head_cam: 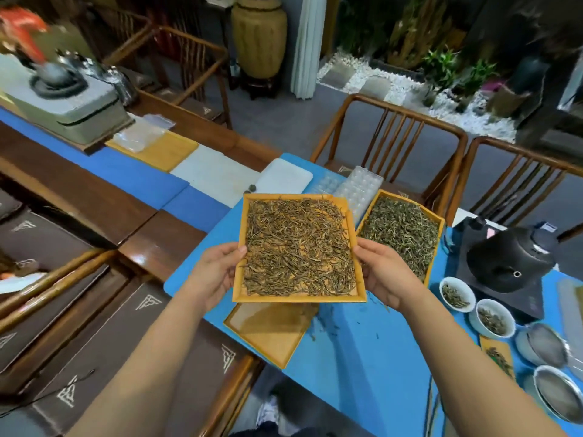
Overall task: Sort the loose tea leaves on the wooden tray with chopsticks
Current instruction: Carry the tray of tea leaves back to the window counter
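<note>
Both hands are holding the wooden tray [296,298] of brown tea leaves [298,247] up off the bench [353,357]: left hand [214,272] gripping its left edge, right hand [385,275] its right. Tray is being kept level, likely so the leaves stay spread. A second tray of green leaves [400,231] is sitting just behind. No chopsticks showing.

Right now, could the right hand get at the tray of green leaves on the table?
Probably not at once. The right hand grips the edge of the lifted tray, as does the left hand. The green tray lies just beyond it with nothing between, so letting go should free the way.
</note>
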